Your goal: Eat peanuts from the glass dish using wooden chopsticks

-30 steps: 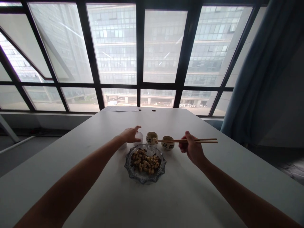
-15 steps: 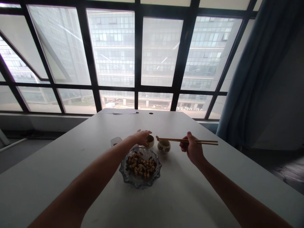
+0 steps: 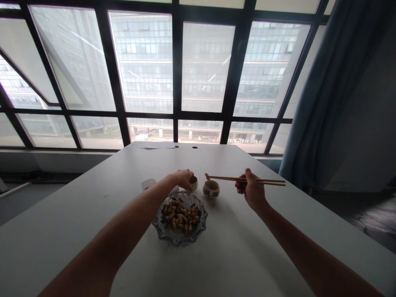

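Note:
My right hand (image 3: 253, 192) is closed around a pair of chopsticks (image 3: 227, 178) that point left. Their tips pinch a small pale piece, seemingly a peanut (image 3: 207, 176), above a cream cup with dark characters (image 3: 211, 191). With its fingers round the rim and side, my left hand (image 3: 183, 180) grips a second small cup (image 3: 194, 185) that stands just left of the first. Nearer to me, a clear glass bowl with a scalloped rim (image 3: 179, 240) holds many peanuts (image 3: 182, 216) and some darker pieces.
A small clear plastic box (image 3: 149, 184) stands left of the cups, partly hidden by my left forearm. White papers (image 3: 157, 145) lie at the far edge of the white table (image 3: 93, 214). Windows rise beyond it, and a blue curtain (image 3: 312, 107) hangs at the right.
The chopstick tips with the small piece have risen slightly above the marked cup. My left hand stays at its cup. The whole view has shifted a little.

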Demonstrator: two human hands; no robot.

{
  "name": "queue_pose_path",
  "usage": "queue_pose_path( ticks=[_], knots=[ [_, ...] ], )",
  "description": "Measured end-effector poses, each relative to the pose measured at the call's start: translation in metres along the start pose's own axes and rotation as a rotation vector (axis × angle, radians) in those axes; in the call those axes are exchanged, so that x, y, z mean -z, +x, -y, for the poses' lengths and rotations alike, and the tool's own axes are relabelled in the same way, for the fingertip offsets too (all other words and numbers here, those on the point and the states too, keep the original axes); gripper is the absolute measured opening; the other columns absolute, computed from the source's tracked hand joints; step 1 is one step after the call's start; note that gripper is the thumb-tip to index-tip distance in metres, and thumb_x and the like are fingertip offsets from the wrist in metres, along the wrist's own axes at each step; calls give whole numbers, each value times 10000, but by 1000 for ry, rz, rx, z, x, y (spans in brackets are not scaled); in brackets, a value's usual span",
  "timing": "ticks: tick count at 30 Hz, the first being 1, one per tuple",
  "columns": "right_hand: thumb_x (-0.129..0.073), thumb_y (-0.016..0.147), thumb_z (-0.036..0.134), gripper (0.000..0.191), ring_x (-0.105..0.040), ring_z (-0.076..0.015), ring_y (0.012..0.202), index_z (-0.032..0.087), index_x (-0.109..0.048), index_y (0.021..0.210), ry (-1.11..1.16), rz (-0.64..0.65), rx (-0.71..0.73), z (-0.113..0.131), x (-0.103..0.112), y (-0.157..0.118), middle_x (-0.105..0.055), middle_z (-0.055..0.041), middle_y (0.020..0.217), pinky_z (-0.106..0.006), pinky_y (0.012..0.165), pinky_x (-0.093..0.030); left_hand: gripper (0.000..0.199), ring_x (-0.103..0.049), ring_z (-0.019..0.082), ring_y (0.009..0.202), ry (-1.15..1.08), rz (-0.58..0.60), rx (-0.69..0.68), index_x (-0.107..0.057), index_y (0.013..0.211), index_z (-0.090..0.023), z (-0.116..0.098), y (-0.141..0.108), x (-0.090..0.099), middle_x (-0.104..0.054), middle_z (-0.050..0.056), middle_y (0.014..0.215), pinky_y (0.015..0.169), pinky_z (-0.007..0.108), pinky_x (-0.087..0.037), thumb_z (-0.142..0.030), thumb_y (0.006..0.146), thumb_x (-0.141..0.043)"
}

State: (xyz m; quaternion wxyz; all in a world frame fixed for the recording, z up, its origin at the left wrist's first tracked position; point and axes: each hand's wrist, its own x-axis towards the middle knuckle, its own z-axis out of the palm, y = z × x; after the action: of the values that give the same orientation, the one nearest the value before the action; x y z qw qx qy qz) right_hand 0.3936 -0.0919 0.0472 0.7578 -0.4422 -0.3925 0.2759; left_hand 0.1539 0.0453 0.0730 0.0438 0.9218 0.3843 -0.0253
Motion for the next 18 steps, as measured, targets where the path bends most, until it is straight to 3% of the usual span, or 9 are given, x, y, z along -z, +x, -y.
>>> queue_pose_path(
  ticks=[3, 7, 13, 18],
  knots=[
    [-651, 813, 610, 458, -479, -114, 283, 203, -523, 645, -6, -39, -7, 0, 7, 6, -579, 5, 409, -210, 267, -343, 879, -482, 368, 1316, -37, -23, -13, -465, 1407, -221, -7, 4, -4, -523, 166, 1439, 1104, 486, -346, -669, 681, -674],
    [-652, 803, 592, 454, -462, -112, 268, 205, -509, 614, -8, -59, -33, 1, 20, 14, -553, 9, 377, -203, 249, -321, 1001, -310, 366, 1443, -73, -31, -134, -365, 1475, -201, -29, 17, -14, -394, 178, 1548, 1172, 549, -186, -755, 685, -630],
    [-663, 784, 565, 435, -449, -112, 264, 207, -505, 593, 3, -43, -55, 3, 33, 23, -542, 7, 361, -200, 242, -306, 831, -523, 338, 1264, -90, -5, -159, -529, 1315, -218, -56, 32, -20, -633, 127, 1316, 1163, 528, -189, -694, 655, -699],
    [-663, 784, 561, 434, -448, -117, 257, 211, -506, 581, 7, -24, -51, 5, 35, 26, -525, 9, 346, -207, 244, -307, 877, -553, 354, 1210, -14, -135, -238, -477, 1285, -198, -65, 27, -23, -620, 146, 1278, 1163, 557, -164, -618, 580, -785]
  ],
)
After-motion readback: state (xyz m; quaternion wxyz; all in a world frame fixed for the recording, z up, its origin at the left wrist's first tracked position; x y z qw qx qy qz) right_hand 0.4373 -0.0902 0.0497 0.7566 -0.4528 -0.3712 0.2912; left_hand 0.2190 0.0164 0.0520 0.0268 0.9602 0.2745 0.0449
